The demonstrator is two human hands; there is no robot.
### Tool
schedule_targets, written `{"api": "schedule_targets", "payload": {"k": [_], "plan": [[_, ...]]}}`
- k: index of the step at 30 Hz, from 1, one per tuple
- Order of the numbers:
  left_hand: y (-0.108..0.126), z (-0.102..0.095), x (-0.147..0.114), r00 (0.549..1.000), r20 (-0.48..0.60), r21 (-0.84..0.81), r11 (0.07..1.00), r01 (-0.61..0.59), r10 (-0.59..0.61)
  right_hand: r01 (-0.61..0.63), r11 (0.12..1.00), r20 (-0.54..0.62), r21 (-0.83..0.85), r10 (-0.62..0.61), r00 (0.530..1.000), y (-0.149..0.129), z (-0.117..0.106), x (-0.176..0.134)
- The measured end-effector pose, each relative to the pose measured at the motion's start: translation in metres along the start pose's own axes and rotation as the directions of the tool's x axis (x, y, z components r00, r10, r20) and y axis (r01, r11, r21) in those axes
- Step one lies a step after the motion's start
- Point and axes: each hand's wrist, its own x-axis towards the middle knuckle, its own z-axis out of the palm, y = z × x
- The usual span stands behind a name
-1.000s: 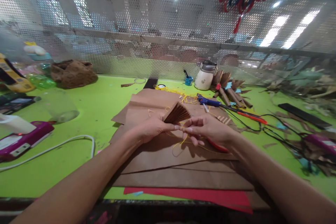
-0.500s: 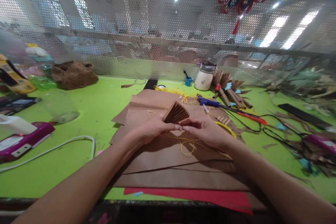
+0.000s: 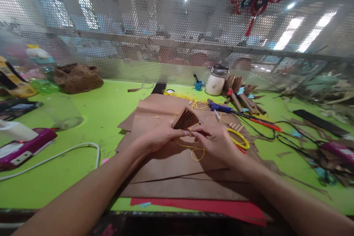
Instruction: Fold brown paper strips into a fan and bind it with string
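My left hand [image 3: 159, 135] pinches the narrow base of a pleated brown paper fan [image 3: 185, 118], which opens up and to the right. Just right of it, my right hand [image 3: 214, 139] has its fingertips at the same base, on a thin yellow string [image 3: 197, 151] that loops down onto the brown paper sheets [image 3: 171, 166]. Both hands hover over those sheets at the middle of the green table [image 3: 91, 118]. Yellow-and-red handled scissors [image 3: 240, 139] lie beside my right hand.
A blue glue gun [image 3: 219, 107], a white jar [image 3: 215, 80] and finished brown paper fans [image 3: 240, 94] stand behind. A magenta device [image 3: 24, 147] and white cable [image 3: 63, 153] lie left, black cables [image 3: 287, 134] right. Red paper [image 3: 210, 206] lies at the front edge. Perforated metal screen [image 3: 155, 29] behind.
My right hand has moved left and closed in on the fan's base, uncovering the scissors on the paper. The yellow string loop has shifted under it. My left hand has kept hold of the fan.
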Motion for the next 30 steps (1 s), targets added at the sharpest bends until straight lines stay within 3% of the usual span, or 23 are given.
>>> {"api": "schedule_targets", "payload": {"k": [6,12,16,24,30], "plan": [[-0.005,-0.001,0.004,0.999,0.028,-0.011,1.0,-0.018,0.019,-0.006,0.995,0.027,-0.103,0.008,1.0,-0.001,0.002,-0.001],[-0.008,-0.001,0.006,0.997,0.037,-0.059,0.996,-0.07,0.072,0.053,0.986,-0.014,-0.156,-0.055,0.998,0.0,0.005,-0.001],[-0.004,-0.001,0.004,0.997,0.006,-0.023,0.996,-0.082,0.082,0.002,0.987,-0.061,-0.162,-0.012,0.998,0.003,0.003,0.0],[-0.003,-0.005,0.004,0.99,-0.137,-0.007,0.999,0.031,-0.032,-0.201,0.974,-0.038,0.108,0.206,0.978,0.006,-0.01,0.011],[-0.006,-0.006,0.006,0.989,-0.14,-0.062,0.997,0.043,-0.051,-0.296,0.922,-0.033,0.25,0.314,0.949,0.024,-0.018,0.018]]}}
